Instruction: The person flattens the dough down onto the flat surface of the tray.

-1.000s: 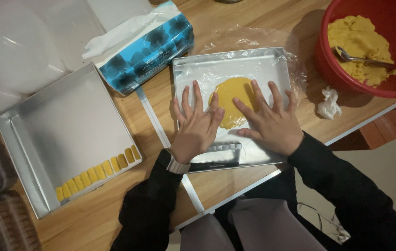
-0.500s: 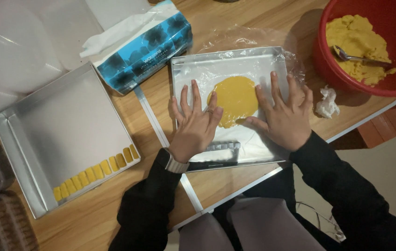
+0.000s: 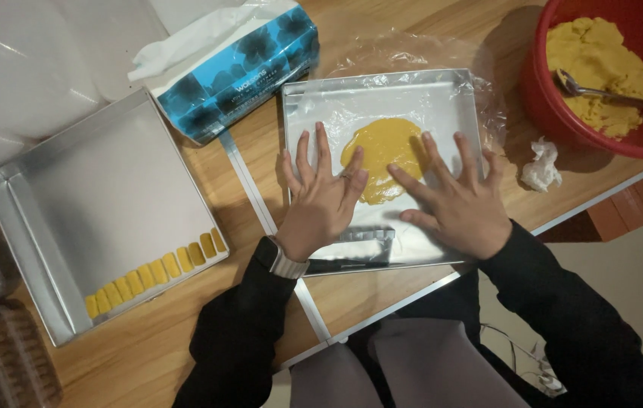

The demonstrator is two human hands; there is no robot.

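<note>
Pressing down with both palms, the person flattened a round of yellow dough (image 3: pixel 383 151) that lay under clear plastic wrap (image 3: pixel 412 60) in a shallow metal tray (image 3: pixel 457 91) on the wooden counter (image 3: pixel 155 340). The left hand (image 3: pixel 321 200) lay flat with fingers spread, its fingertips touching the dough's left edge; its grip was released, grasping nothing. The right hand (image 3: pixel 454 200) lay flat just beside it, index finger on the dough's lower edge, its grip likewise slack and empty. A small metal cutter (image 3: pixel 370 240) sat in the tray's near edge between the two wrists. To the left, well apart, a larger metal tray (image 3: pixel 102 189) held a row of small yellow dough pieces (image 3: pixel 159 272) along its near wall. A blue tissue box (image 3: pixel 242 68) stood tilted between the trays. At the far right a red bowl (image 3: pixel 556 113) held more yellow dough with a spoon (image 3: pixel 593 89) resting in it, and a crumpled tissue (image 3: pixel 542 165) lay beside the bowl.
</note>
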